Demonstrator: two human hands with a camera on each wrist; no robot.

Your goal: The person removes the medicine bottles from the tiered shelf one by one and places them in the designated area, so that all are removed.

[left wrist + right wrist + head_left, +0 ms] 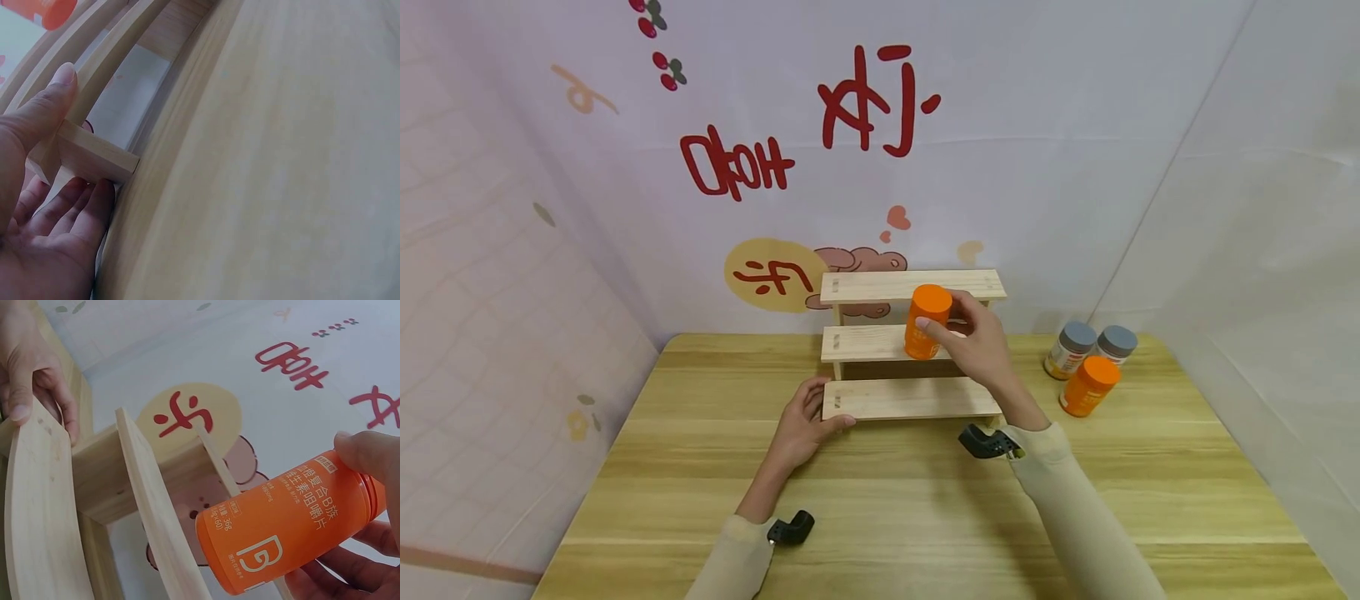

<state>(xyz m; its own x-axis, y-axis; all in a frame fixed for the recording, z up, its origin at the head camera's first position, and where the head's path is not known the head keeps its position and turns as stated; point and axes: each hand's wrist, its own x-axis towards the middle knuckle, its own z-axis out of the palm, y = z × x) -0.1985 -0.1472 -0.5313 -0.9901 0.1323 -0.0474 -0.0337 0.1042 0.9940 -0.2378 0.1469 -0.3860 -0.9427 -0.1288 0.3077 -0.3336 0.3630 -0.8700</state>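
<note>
An orange vitamin bottle (927,325) with white print is held upright in my right hand (977,337), thumb on its near side and fingers behind. In the head view it overlaps the middle step of a three-step wooden rack (910,400). The right wrist view shows the bottle's label (281,531) close up, its base toward the rack's boards (150,506). My left hand (801,425) grips the left end of the lowest step. In the left wrist view its thumb (53,103) lies along the board while the fingers curl beneath, by the end support (97,156).
To the right of the rack, a second orange bottle (1088,387) stands before two grey-lidded bottles (1070,350) on the wood-grain table (880,517). Right behind the rack rises a white printed wall covering (1037,167).
</note>
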